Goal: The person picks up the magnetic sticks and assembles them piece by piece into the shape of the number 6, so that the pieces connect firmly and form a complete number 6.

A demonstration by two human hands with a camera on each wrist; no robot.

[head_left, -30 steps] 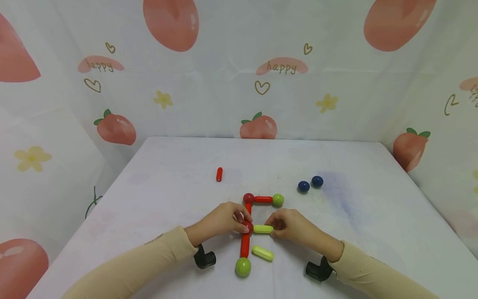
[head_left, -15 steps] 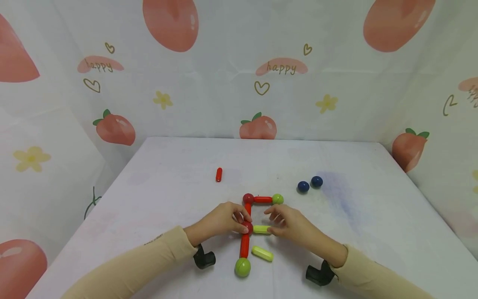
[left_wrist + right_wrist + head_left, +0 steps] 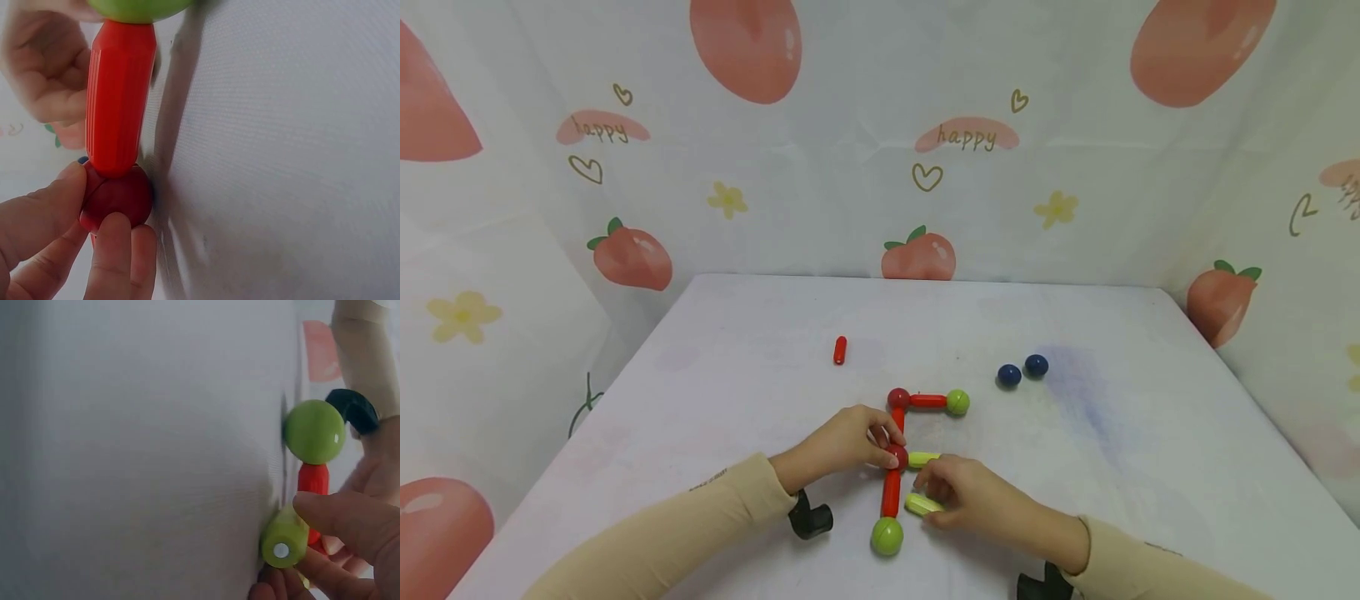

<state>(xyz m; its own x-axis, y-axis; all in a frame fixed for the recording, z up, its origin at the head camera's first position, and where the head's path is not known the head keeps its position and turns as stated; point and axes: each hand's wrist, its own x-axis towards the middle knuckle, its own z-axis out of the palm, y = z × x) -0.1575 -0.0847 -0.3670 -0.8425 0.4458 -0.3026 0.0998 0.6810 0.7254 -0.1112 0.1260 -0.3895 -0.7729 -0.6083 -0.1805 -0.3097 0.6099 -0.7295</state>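
Observation:
My left hand (image 3: 850,446) pinches the middle red ball (image 3: 119,199) of a magnetic stick-and-ball figure between thumb and fingers. From that ball a red rod (image 3: 891,493) runs toward me to a green ball (image 3: 887,536). Another red rod goes away from it, partly behind my fingers, to a red ball (image 3: 898,399). A yellow-green rod (image 3: 922,459) sticks out to its right. My right hand (image 3: 988,504) has thumb and fingers curled round a second, loose yellow-green rod (image 3: 284,540), whose round metal end faces the right wrist camera.
At the figure's far end a red rod (image 3: 928,401) leads to a green ball (image 3: 958,402). Two dark blue balls (image 3: 1009,376) lie at the back right. A single red rod (image 3: 840,351) lies farther back on the white table (image 3: 760,333).
My right hand has let go of the yellow-green rod beside the middle ball and moved toward me to the loose one. My left hand keeps its place.

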